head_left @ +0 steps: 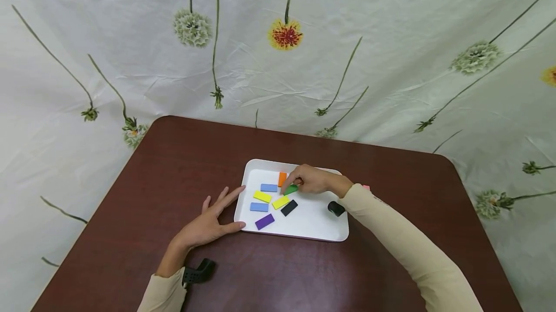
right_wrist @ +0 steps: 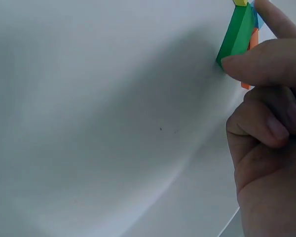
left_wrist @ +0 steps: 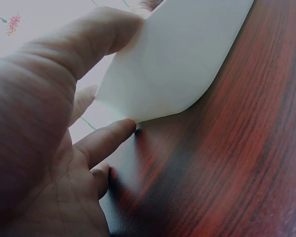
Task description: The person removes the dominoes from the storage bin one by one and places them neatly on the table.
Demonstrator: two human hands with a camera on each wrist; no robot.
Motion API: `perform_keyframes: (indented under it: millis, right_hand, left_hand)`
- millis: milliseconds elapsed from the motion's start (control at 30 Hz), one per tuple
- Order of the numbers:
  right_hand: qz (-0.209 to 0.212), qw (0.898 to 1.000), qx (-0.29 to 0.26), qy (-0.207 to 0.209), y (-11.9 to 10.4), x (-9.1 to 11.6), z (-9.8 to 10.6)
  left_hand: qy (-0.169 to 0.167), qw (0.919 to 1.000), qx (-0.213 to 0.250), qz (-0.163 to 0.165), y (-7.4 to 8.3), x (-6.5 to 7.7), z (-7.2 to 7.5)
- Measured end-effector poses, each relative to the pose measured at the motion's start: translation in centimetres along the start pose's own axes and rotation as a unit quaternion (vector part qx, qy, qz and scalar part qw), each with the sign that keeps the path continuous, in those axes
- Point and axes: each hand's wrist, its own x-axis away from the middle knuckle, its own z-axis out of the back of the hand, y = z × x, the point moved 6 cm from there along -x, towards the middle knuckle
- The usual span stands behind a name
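Note:
A white tray [head_left: 308,225] holds several small coloured rectangular blocks. My right hand [head_left: 313,179] is over its far middle, thumb and index finger at opposite ends of a green block [head_left: 290,190], pinching it lengthwise. The right wrist view shows the thumb against one end of the green block [right_wrist: 236,37] and the other fingers curled in. My left hand [head_left: 204,227] touches the tray's left edge with outstretched fingers and thumb. Near the green block lie an orange block [head_left: 282,179], a yellow block [head_left: 280,202] and a black block [head_left: 289,208].
Left in the tray are two blue blocks [head_left: 269,188], another yellow block [head_left: 262,196] and a purple block [head_left: 264,222]. A pink thing [head_left: 367,187] is mostly hidden behind the right sleeve. The brown table [head_left: 208,148] meets a flowered cloth [head_left: 243,71] at the back.

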Motion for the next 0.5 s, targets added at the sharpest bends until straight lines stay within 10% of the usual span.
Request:
perform_keyframes:
  millis: [500]
  right_hand:
    - [-0.036,0.998,0.057,-0.021,0.05,-0.31,-0.1]
  left_hand:
    - [0.0,1.0,-0.002,-0.001,-0.14,0.02,0.01]
